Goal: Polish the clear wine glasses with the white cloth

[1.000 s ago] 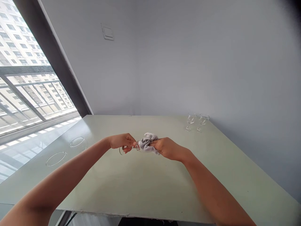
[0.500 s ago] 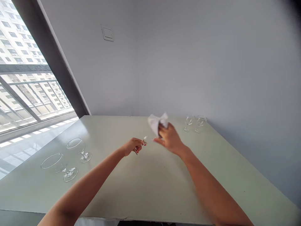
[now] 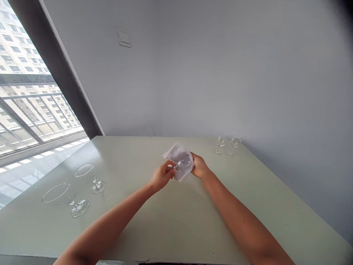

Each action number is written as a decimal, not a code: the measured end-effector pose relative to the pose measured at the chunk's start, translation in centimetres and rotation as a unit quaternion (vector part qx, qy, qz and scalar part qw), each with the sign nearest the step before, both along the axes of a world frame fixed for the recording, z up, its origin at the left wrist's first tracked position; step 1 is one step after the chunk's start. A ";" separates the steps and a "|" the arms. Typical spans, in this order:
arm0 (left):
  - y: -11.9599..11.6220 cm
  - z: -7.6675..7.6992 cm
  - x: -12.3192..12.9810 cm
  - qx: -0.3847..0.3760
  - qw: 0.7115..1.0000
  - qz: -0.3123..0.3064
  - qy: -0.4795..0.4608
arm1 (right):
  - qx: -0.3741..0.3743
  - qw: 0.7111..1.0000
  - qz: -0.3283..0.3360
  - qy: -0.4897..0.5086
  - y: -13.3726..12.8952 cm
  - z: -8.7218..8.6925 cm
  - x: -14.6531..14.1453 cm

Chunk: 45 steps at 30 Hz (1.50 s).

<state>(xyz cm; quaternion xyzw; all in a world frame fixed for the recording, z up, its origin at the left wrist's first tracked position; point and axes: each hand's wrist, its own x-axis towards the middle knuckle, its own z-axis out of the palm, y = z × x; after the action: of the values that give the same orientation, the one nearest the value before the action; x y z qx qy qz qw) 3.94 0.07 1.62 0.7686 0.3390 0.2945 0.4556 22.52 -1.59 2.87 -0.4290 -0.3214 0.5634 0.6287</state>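
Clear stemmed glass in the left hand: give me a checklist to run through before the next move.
1. Left hand gripping the clear stemmed glass: ok.
2. Right hand holding the thin white cloth at the bowl end: ok.
3. Held glass free of smears: cannot tell, too small.
4. Near-left clear goblet and the left goblet behind it upright on the pale green table: ok.
5. Far-right pair of clear goblets apart from both hands: ok.

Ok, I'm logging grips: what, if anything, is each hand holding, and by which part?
Left hand: a glass, by its stem end, exact spot hidden. Right hand: a white cloth, by its right side.
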 end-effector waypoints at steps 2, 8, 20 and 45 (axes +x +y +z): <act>0.2 -0.5 1.1 -0.020 0.998 0.032 -0.047 | 0.007 0.997 -0.047 0.057 0.6 -0.7 -0.8; 0.6 -1.4 3.8 -0.056 0.981 0.125 -0.138 | 0.030 0.992 -0.067 0.101 -0.2 -1.8 -3.5; 0.3 -3.2 3.7 0.127 0.963 0.230 -0.066 | 0.031 0.999 -0.033 -0.001 -0.8 -5.0 -5.5; 2.3 4.2 0.4 -0.262 0.933 -0.070 -0.236 | 0.017 0.968 0.242 0.059 -1.8 -1.1 -2.7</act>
<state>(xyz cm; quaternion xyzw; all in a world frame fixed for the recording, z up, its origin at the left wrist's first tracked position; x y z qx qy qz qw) 4.29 2.36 5.79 0.5522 0.2318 0.3355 0.7272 19.82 -3.34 1.79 -0.2936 -0.3872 0.7179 0.4986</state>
